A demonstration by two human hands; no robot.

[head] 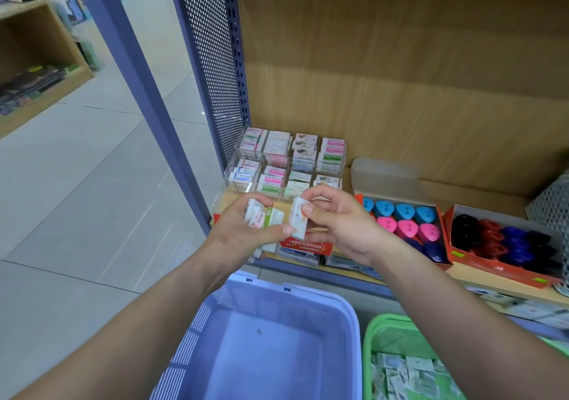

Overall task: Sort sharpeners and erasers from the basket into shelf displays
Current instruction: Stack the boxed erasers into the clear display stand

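My left hand (243, 230) grips a small stack of wrapped erasers (261, 216) with white, pink and green sleeves. My right hand (335, 218) pinches one white eraser (299, 216) with an orange mark, held upright right beside the stack. Both hands hover in front of the shelf, just before a clear acrylic display (289, 162) whose compartments hold several packed erasers. To the right, a red box (403, 218) holds blue, pink and dark blue sharpeners. Another red box (505, 245) holds black, red and blue ones. A purple basket (271, 344) sits below my arms.
A green basket (400, 359) at the lower right contains several wrapped erasers. A red "Hard Eraser" carton (304, 244) lies at the shelf's front edge under my hands. A blue perforated upright (212, 61) bounds the shelf on the left; tiled floor lies beyond it.
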